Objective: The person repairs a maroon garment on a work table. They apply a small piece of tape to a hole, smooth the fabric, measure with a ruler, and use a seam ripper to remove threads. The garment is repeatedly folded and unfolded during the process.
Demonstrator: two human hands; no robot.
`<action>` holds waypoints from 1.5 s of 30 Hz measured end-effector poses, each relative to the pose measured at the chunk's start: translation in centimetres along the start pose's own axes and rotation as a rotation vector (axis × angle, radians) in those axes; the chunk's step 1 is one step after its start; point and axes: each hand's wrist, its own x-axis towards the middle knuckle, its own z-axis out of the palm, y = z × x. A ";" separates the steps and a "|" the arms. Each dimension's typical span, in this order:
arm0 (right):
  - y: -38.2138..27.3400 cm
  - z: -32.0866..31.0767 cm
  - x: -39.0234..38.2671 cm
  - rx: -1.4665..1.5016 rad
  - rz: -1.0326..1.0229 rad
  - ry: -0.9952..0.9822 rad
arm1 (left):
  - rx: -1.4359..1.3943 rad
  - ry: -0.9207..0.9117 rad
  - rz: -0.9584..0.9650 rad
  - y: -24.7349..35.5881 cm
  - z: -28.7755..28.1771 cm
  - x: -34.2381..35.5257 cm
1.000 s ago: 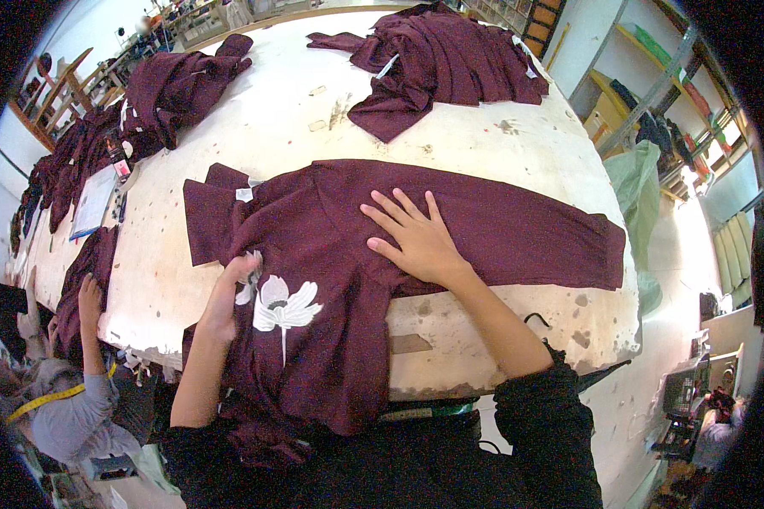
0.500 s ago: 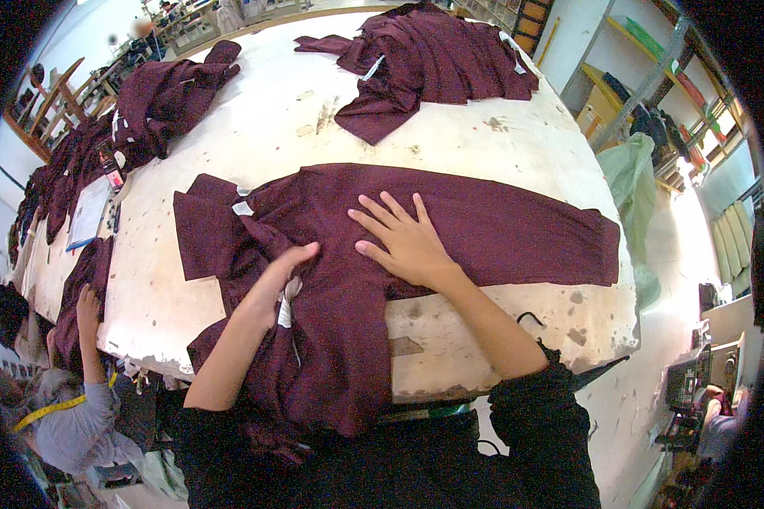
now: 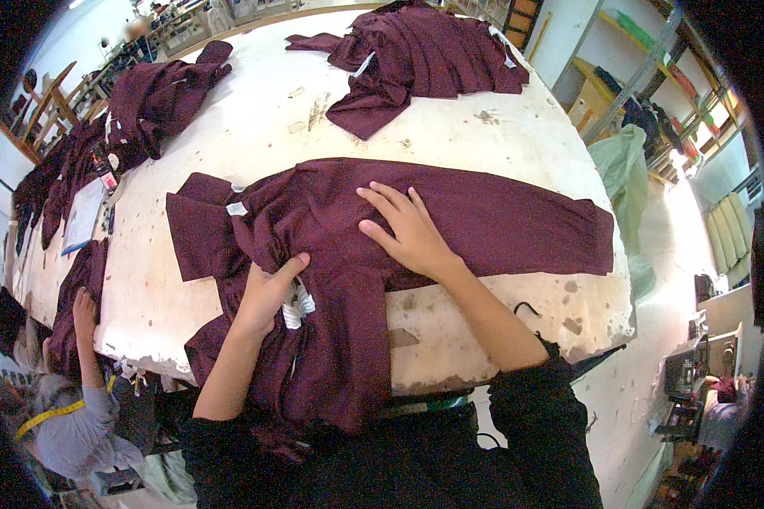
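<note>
maroon garment [image 3: 339, 276] spread on a pale table [image 3: 255, 114], white tag [image 3: 237, 208] near its left end (any lettering too small to read), right hand [image 3: 416, 243] laid open on it, left hand [image 3: 266, 299] among folds, grip impossible to tell

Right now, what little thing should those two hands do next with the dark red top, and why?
Perhaps the left hand could gently smooth the dark red top beside the white flower: the cloth there looks bunched, and only part of the flower shows, while the sleeve beneath the right hand lies much flatter.
</note>
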 end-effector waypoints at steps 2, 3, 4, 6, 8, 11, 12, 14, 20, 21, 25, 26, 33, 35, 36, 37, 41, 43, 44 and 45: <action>0.0 -0.8 0.0 0.002 -0.015 0.007 | 0.101 -0.015 0.037 0.3 0.3 -0.1; -0.1 -1.2 -0.1 0.008 -0.021 0.007 | 0.178 -0.032 0.020 0.6 0.5 -0.1; 0.0 -2.0 0.0 0.035 -0.052 0.028 | 0.254 -0.053 0.004 1.0 0.7 -0.1; 0.2 -4.1 -0.1 0.092 -0.109 0.067 | 0.214 -0.077 -0.053 1.6 1.1 -0.2; -2.0 -8.4 -1.0 0.102 -0.102 0.115 | 0.171 -0.014 -0.066 2.3 0.9 -0.8; -2.5 -13.4 -3.7 0.077 -0.075 0.197 | 0.257 0.057 0.250 0.4 -0.6 0.0; -2.3 -14.6 -4.7 0.033 -0.056 0.231 | 0.227 0.030 0.276 0.8 -0.3 -0.3; -2.2 -15.8 -6.7 0.089 0.077 0.246 | 0.168 -0.021 0.331 2.2 0.6 -1.4; -0.5 -12.3 -10.5 -0.025 0.111 -0.033 | 0.072 -0.149 -0.152 2.3 1.8 -3.3; 0.3 -12.2 -11.5 -0.198 0.170 -0.073 | 0.070 -0.144 -0.161 1.8 1.5 -3.5; 3.3 -11.9 -14.8 -0.248 0.371 -0.064 | -0.018 -0.062 -0.143 0.2 0.1 -4.5; 3.5 -11.9 -15.0 -0.250 0.379 -0.067 | -0.002 -0.062 -0.163 -0.1 -0.1 -4.5; 4.6 -12.2 -15.4 -0.149 0.386 -0.040 | -0.150 -0.130 -0.135 -0.1 0.4 -4.7; 4.6 -12.2 -15.4 -0.109 0.360 0.022 | -0.040 -0.136 -0.038 -1.0 0.3 -4.1; 4.5 -12.4 -15.4 -0.091 0.344 0.069 | 0.013 -0.142 0.009 -1.4 0.4 -3.6; 4.4 -12.7 -15.3 -0.072 0.328 0.115 | 0.007 -0.127 0.020 -1.6 0.4 -3.3; 7.1 -16.1 -17.2 -0.310 0.452 0.609 | -0.014 -0.082 -0.033 -1.7 0.4 -3.4; 9.6 -17.9 -19.3 -0.467 0.579 0.746 | 0.003 -0.068 -0.070 -1.5 0.2 -3.6; 11.3 -18.9 -21.2 -0.620 0.645 0.765 | 0.004 -0.085 -0.061 -1.8 0.4 -3.3; 11.9 -19.1 -21.8 -0.761 0.704 0.783 | 0.011 -0.091 -0.047 -2.1 0.4 -3.1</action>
